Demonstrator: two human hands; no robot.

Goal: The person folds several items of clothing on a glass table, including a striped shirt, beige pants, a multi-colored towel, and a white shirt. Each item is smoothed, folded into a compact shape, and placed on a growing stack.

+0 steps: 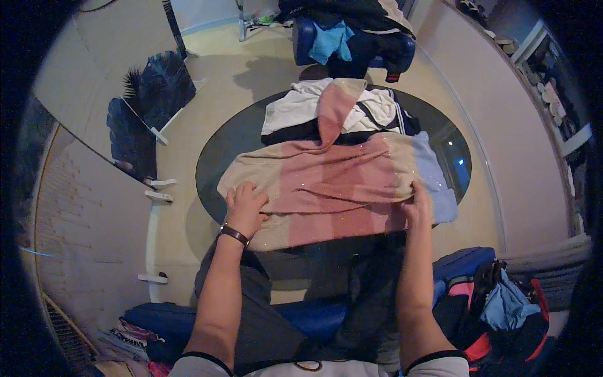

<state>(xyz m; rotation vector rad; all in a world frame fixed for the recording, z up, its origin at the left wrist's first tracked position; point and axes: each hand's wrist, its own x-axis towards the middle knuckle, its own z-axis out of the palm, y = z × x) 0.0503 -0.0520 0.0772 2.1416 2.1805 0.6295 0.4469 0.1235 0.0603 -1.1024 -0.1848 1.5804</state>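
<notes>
A striped knit sweater (330,179) in cream, pink, rust and light blue lies spread across a dark oval glass table (221,141) in front of me. One of its sleeves (337,108) sticks out away from me over other clothes. At the cream end on the left, my left hand (247,207), with a dark-strapped watch on the wrist, has its fingers curled into the knit. My right hand (417,202) pinches the fabric near the cream and light blue stripes, thumb on top and the other fingers mostly hidden. A fold runs lengthwise between both hands.
White garments (292,106) and dark ones lie on the table's far part. Beyond stands a blue seat (304,42) heaped with clothes, including a light blue cloth (330,42). More clothes (506,301) are piled at my right. Leaf-patterned panels (165,85) stand at left.
</notes>
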